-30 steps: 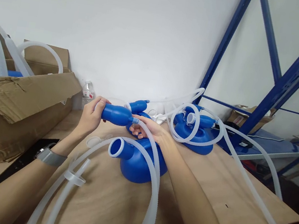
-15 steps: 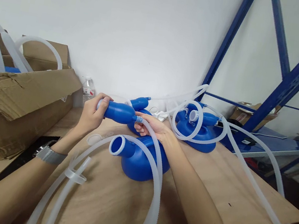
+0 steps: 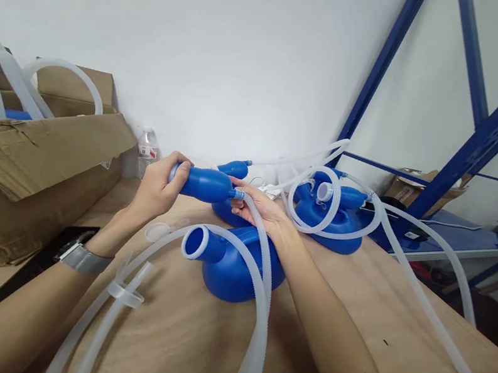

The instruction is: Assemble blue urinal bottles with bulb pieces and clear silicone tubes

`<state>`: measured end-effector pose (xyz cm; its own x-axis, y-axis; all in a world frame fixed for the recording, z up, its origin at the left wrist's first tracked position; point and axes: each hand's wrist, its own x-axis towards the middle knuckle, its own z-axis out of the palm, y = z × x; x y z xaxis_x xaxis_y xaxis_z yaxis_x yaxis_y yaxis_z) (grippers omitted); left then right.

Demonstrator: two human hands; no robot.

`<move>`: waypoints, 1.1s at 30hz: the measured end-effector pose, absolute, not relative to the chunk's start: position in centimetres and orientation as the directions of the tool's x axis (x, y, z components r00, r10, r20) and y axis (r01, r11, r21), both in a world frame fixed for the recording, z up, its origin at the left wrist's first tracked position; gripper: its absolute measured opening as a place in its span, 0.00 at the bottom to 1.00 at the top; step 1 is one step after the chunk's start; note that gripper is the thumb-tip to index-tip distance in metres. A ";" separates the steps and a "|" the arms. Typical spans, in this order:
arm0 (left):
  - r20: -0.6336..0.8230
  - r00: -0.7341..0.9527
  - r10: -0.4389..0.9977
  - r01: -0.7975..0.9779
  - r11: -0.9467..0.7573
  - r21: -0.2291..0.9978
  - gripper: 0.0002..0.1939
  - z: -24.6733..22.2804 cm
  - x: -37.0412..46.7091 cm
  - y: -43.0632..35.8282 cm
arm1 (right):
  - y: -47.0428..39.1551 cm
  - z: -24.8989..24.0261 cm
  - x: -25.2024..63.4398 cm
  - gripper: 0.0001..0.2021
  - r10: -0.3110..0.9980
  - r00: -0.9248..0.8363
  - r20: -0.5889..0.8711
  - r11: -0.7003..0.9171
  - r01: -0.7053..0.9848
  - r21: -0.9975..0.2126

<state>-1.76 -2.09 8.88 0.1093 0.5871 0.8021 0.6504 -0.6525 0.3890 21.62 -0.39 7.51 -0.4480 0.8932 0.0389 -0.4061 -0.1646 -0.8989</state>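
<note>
My left hand [image 3: 160, 187] is wrapped round the left end of a blue bulb-shaped piece [image 3: 208, 185], held level above the table. At its right end, my right hand [image 3: 259, 206] has its fingers closed at the joint with a translucent tube [image 3: 266, 253]. The tube curves down toward the front of the table. Below my hands a blue bottle [image 3: 229, 275] stands on the table, its wide mouth facing left and uncovered. A clear ring [image 3: 126, 294] is around the looped tubing at the front left. Another blue bottle, partly hidden, is behind my right hand.
An open cardboard box [image 3: 36, 170] with tubes stands left, near a clear bottle [image 3: 147, 150]. Blue bottles with coiled tubing [image 3: 331, 226] sit right on the brown table [image 3: 352, 312]. A blue metal rack [image 3: 489, 150] rises at the right.
Both hands and the blue bulb-shaped piece have shifted slightly right and up. The bottle below has stayed in place.
</note>
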 end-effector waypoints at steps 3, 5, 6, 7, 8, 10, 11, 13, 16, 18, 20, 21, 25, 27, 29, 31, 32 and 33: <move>0.780 0.086 0.620 0.647 -0.630 0.429 0.18 8.9 -1.4 -2.1 | -0.6 7.4 21.6 0.21 0.934 -0.335 0.123 -0.035 -0.430 -0.902; 0.769 0.071 0.636 0.653 -0.612 0.446 0.19 9.0 -1.3 -2.1 | -0.7 7.3 21.6 0.22 0.940 -0.288 0.183 0.044 -0.430 -0.902; 0.767 0.065 0.638 0.657 -0.606 0.449 0.19 9.0 -1.2 -2.1 | -0.7 7.2 21.6 0.21 0.940 -0.275 0.202 0.070 -0.425 -0.902; 0.766 0.062 0.640 0.659 -0.603 0.450 0.19 9.0 -1.3 -2.1 | -0.7 7.2 21.6 0.21 0.939 -0.276 0.208 0.079 -0.415 -0.907; 0.765 0.063 0.641 0.659 -0.603 0.450 0.19 9.0 -1.3 -2.1 | -0.7 7.2 21.6 0.19 0.937 -0.289 0.198 0.070 -0.399 -0.914; 0.763 0.074 0.642 0.658 -0.607 0.446 0.19 8.9 -1.5 -2.0 | -0.6 7.2 21.7 0.14 0.929 -0.340 0.146 0.013 -0.364 -0.931; 0.762 0.084 0.642 0.656 -0.612 0.443 0.18 8.9 -1.7 -2.0 | -0.6 7.2 21.8 0.11 0.917 -0.385 0.107 -0.037 -0.349 -0.937; 0.762 0.104 0.639 0.650 -0.623 0.434 0.18 8.7 -1.9 -1.9 | -0.5 7.3 22.0 0.05 0.861 -0.509 0.016 -0.163 -0.305 -0.938; 0.766 0.117 0.632 0.649 -0.632 0.422 0.18 8.6 -2.0 -1.8 | -0.5 7.5 22.1 0.09 0.749 -0.658 -0.077 -0.293 -0.224 -0.930; 0.766 0.118 0.632 0.655 -0.629 0.418 0.18 8.5 -2.0 -1.8 | -0.5 7.5 22.1 0.05 0.751 -0.658 -0.044 -0.260 -0.234 -0.937; 0.767 0.121 0.630 0.654 -0.632 0.416 0.18 8.5 -1.8 -1.8 | -0.5 7.5 22.1 0.03 0.793 -0.609 0.024 -0.178 -0.269 -0.947; 0.767 0.125 0.630 0.651 -0.635 0.415 0.18 8.4 -1.7 -1.9 | -0.5 7.4 22.2 0.06 0.812 -0.582 0.052 -0.143 -0.283 -0.948; 0.767 0.148 0.625 0.642 -0.650 0.406 0.18 8.4 -1.2 -2.1 | -0.3 7.2 22.6 0.08 0.840 -0.534 0.098 -0.105 -0.337 -0.935; 0.763 0.154 0.628 0.647 -0.648 0.402 0.18 8.4 -1.1 -2.2 | -0.2 7.1 22.8 0.07 0.841 -0.529 0.116 -0.104 -0.368 -0.924; 0.756 0.165 0.634 0.653 -0.645 0.398 0.18 8.4 -1.1 -2.1 | 0.0 7.0 22.9 0.07 0.837 -0.532 0.126 -0.103 -0.380 -0.919; 0.750 0.172 0.639 0.656 -0.642 0.396 0.19 8.4 -1.3 -2.0 | 0.0 6.9 22.9 0.08 0.838 -0.531 0.127 -0.098 -0.375 -0.922; 0.747 0.173 0.642 0.658 -0.639 0.398 0.19 8.4 -1.4 -1.9 | 0.0 6.9 22.9 0.08 0.846 -0.519 0.126 -0.090 -0.372 -0.924; 0.744 0.169 0.647 0.661 -0.634 0.401 0.19 8.4 -1.4 -1.9 | -0.1 6.9 22.8 0.08 0.856 -0.501 0.126 -0.079 -0.368 -0.926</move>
